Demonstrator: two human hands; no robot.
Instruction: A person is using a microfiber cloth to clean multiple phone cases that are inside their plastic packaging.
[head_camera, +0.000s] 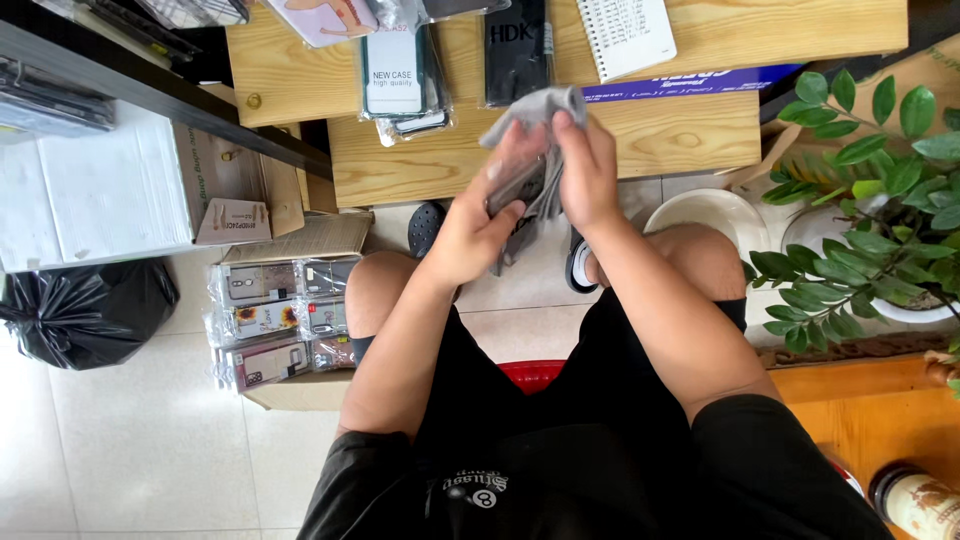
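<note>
Soft grey cloth (530, 110) over flat phone (515, 182)

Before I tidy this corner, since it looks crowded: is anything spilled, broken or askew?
Nothing looks spilled or broken. The left hand holds a phone while the right hand presses a grey cloth on it. The packaged cases lie on an opened cardboard box.

The person wears a black short-sleeved shirt (560, 480) with a small pale printed emblem and a round ball motif low on the chest, near the camera. Black shorts (600, 350) end above the knees, leaving the knees bare. Both forearms are bare, without watch or bands. Dark slip-on sandals with pale edges (578, 262) cover the feet, farther off.
</note>
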